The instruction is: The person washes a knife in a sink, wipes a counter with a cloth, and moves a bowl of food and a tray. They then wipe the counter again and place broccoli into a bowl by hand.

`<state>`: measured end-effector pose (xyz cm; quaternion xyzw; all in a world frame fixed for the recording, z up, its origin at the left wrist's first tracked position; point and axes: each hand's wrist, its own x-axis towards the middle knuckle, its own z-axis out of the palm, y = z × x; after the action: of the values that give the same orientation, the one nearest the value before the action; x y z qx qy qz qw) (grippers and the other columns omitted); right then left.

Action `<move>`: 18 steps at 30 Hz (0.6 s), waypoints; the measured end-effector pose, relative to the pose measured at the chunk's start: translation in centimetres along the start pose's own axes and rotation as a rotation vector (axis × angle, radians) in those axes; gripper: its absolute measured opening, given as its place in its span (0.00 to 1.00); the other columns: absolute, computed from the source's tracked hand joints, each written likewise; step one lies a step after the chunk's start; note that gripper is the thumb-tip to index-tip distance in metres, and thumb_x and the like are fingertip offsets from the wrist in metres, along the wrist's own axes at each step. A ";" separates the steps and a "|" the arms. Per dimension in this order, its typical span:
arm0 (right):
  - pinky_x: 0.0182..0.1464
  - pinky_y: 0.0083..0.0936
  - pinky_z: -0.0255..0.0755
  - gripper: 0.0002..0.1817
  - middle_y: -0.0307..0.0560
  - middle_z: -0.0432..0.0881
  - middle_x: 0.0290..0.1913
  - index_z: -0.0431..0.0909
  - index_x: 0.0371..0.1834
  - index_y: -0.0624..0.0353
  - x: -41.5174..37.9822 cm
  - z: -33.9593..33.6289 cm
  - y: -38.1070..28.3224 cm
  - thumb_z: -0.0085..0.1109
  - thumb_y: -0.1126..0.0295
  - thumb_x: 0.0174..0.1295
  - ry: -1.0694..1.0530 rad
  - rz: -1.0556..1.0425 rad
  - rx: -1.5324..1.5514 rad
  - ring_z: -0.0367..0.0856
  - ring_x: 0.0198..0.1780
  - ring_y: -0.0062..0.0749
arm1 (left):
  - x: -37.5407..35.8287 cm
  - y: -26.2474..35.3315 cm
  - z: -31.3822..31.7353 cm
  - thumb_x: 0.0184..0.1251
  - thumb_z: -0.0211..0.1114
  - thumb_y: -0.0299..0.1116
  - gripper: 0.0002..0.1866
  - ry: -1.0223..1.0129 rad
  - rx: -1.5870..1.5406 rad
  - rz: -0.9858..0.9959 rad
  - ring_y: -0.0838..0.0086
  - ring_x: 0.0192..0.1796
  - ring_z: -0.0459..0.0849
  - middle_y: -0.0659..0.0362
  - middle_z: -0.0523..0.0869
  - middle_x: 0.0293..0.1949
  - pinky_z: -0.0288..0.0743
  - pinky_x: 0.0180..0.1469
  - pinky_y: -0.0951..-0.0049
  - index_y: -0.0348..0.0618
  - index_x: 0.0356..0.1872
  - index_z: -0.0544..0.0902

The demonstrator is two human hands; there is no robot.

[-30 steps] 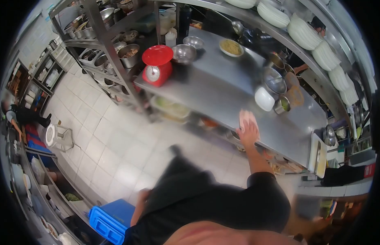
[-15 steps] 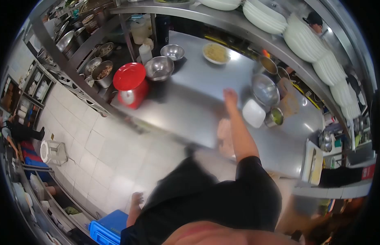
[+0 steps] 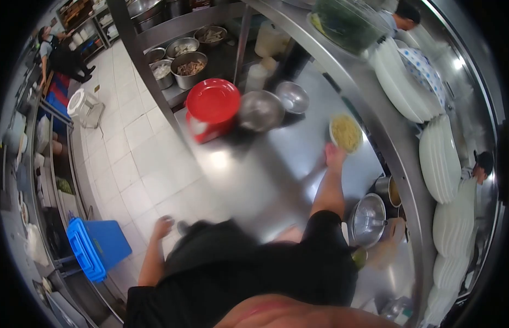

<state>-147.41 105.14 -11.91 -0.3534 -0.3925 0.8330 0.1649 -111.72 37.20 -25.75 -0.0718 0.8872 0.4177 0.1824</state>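
Observation:
My right hand (image 3: 335, 155) reaches across the steel counter (image 3: 298, 158) to a white-rimmed bowl (image 3: 331, 131) of yellowish noodle-like food (image 3: 346, 133). Its fingers meet the bowl's near rim and look closed on it, though blur softens the grip. My left hand (image 3: 164, 225) hangs away from the counter over the tiled floor, slightly blurred, fingers loosely bent and holding nothing. Left of the bowl stand a small metal bowl (image 3: 292, 97), a larger metal bowl (image 3: 261, 111) and a red scale (image 3: 213, 103).
A wide metal bowl (image 3: 368, 220) and a pot (image 3: 387, 191) stand on the counter's right. An overhead shelf (image 3: 347, 71) carries stacked white plates (image 3: 439, 158). A blue bin (image 3: 98, 249) and white stool (image 3: 85, 108) stand on the floor. A co-worker (image 3: 60, 54) is far left.
My right hand has moved across the counter to the rim of the noodle bowl. The view has turned, so the counter appears rotated. My left hand is still empty.

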 end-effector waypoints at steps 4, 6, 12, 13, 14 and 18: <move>0.57 0.36 0.66 0.23 0.52 0.69 0.51 0.62 0.52 0.68 -0.9 -0.2 -1.6 0.44 0.62 0.57 -0.087 0.140 0.101 0.71 0.52 0.42 | -4.0 -2.3 -1.3 0.53 0.60 0.32 0.07 0.000 0.010 -0.276 0.62 0.29 0.80 0.53 0.82 0.28 0.76 0.31 0.65 0.40 0.31 0.80; 0.56 0.35 0.68 0.23 0.51 0.70 0.49 0.65 0.49 0.67 -0.5 -0.2 -1.4 0.47 0.61 0.55 -0.042 0.112 0.036 0.72 0.51 0.40 | -5.5 0.9 -2.1 0.58 0.59 0.36 0.11 0.146 -0.351 -0.712 0.71 0.15 0.76 0.56 0.76 0.18 0.68 0.13 0.72 0.36 0.30 0.79; 0.48 0.32 0.74 0.16 0.51 0.74 0.41 0.69 0.42 0.68 -3.2 -0.1 -0.8 0.47 0.66 0.55 -0.045 0.068 0.101 0.76 0.43 0.39 | -6.7 -13.3 0.6 0.31 0.69 0.35 0.14 -0.119 -0.222 -0.509 0.65 0.32 0.79 0.58 0.78 0.30 0.75 0.30 0.64 0.46 0.25 0.79; 0.48 0.32 0.74 0.16 0.51 0.74 0.41 0.69 0.42 0.68 -4.3 -0.1 -0.6 0.47 0.66 0.55 -0.033 0.046 0.113 0.76 0.43 0.39 | -6.1 -13.5 0.5 0.25 0.71 0.37 0.16 -0.135 -0.311 -0.571 0.64 0.36 0.77 0.60 0.78 0.30 0.73 0.38 0.63 0.49 0.22 0.78; 0.47 0.32 0.75 0.16 0.52 0.75 0.40 0.69 0.41 0.69 -5.7 -0.1 0.2 0.47 0.67 0.55 -0.040 0.027 0.119 0.76 0.43 0.39 | -5.3 -14.0 0.4 0.23 0.72 0.37 0.17 -0.125 -0.347 -0.610 0.65 0.37 0.76 0.60 0.77 0.30 0.73 0.37 0.65 0.48 0.22 0.78; 0.48 0.33 0.76 0.15 0.52 0.75 0.39 0.69 0.41 0.69 -13.7 0.3 3.3 0.47 0.70 0.53 0.027 0.033 0.076 0.76 0.43 0.40 | -3.2 -17.3 -1.2 0.58 0.56 0.37 0.16 -0.103 -0.335 -0.406 0.70 0.22 0.76 0.51 0.80 0.34 0.71 0.19 0.71 0.40 0.45 0.74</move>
<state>-138.13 95.30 -8.05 -0.3644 -0.3525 0.8451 0.1696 -104.30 25.16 -36.18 -0.2563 0.7626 0.5167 0.2930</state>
